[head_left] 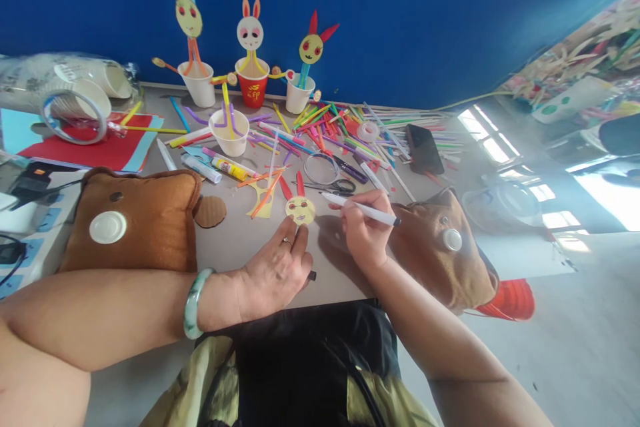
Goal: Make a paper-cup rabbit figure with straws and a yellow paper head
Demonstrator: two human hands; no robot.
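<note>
My left hand point(273, 267), with a ring and a jade-coloured bangle, rests on the table. Its fingers reach forward and press on the lower edge of a yellow paper rabbit face point(300, 210) with red ears. From under this hand juts a small black end point(312, 275); what it belongs to is hidden. My right hand point(367, 223) grips a slim white marker pen point(367, 209) with a black end, its tip pointing left, just right of the face. Behind them lie scissors point(343, 187), a roll of clear tape point(321, 169) and a cut yellow paper scrap point(263, 199).
Rabbit figures in paper cups point(199, 90) stand along the blue wall. Coloured sticks point(340, 133) lie heaped before them, with a phone point(424, 149) to the right. Brown plush warmers point(135, 227) flank my hands. A cardboard disc point(210, 211) lies at left.
</note>
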